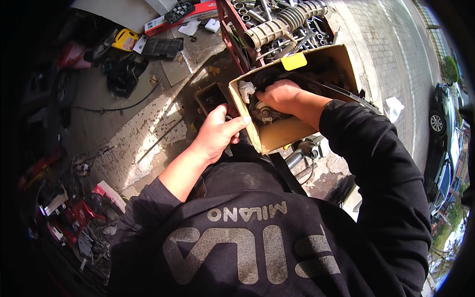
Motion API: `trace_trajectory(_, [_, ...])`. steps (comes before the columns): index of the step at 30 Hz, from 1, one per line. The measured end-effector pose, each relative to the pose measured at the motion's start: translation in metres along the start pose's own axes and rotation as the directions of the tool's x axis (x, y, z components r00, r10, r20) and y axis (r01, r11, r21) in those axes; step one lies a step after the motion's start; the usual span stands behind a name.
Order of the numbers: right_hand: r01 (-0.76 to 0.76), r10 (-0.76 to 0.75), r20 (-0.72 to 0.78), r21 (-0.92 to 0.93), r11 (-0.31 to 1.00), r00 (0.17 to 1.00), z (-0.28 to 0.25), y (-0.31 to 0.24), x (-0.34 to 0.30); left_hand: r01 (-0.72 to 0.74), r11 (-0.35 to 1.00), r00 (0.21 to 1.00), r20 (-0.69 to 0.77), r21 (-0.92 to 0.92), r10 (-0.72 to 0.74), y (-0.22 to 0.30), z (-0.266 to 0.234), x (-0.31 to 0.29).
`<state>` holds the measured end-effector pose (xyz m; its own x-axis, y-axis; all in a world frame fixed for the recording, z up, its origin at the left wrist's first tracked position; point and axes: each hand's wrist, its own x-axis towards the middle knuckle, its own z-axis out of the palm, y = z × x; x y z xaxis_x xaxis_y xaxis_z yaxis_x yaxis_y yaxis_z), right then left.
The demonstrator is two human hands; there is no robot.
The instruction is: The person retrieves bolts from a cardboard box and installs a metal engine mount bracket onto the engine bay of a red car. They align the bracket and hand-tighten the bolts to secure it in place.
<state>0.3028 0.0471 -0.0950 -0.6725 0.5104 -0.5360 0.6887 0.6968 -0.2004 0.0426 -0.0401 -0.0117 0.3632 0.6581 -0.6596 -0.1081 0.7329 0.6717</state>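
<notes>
An open cardboard box (279, 136) with a yellow label (294, 61) stands in front of me, holding dark and metal parts. My right hand (284, 96) reaches into it with fingers bent and closed, their tips hidden among the contents. Just under that hand lies a rounded metal part (266, 113). Crumpled white paper (246, 91) sits at the box's left wall. My left hand (220, 131) is closed beside that wall, its thumb touching the box edge. Something dark shows between its thumb and forefinger, too little to name.
Behind the box, a ribbed hose (287, 22) lies over a tray of sockets and wrenches (316, 37). A yellow jug (124, 39) and a red box (198, 12) stand far left. Loose parts (81, 218) pile up at left. A parked car (443, 143) is at right.
</notes>
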Motion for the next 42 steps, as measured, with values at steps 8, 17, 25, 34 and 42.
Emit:
trace_trajectory(8, [-0.030,0.030,-0.042,-0.014,0.999,0.999,-0.007,0.011,-0.016,-0.005,1.000,1.000,0.024,-0.007,0.005,-0.001,0.001,0.002])
trace_trajectory(17, [-0.303,0.231,0.204,0.473,0.828,0.951,-0.018,-0.012,-0.036,0.011,1.000,1.000,0.017,-0.015,-0.010,-0.003,0.001,0.004])
trace_trajectory(25, [-0.205,0.032,0.274,0.629,0.750,0.961,-0.053,-0.020,-0.061,0.008,1.000,0.999,0.043,-0.013,-0.007,-0.002,0.001,0.005])
trace_trajectory(34, [-0.141,0.075,0.149,0.501,0.854,0.986,-0.033,-0.033,-0.056,0.015,1.000,0.999,0.038,0.003,-0.015,-0.002,-0.001,0.004])
trace_trajectory(42, [-0.297,0.343,-0.054,0.388,0.873,0.938,-0.012,-0.036,0.003,0.032,0.999,0.997,0.076,-0.002,-0.032,-0.001,-0.002,0.005])
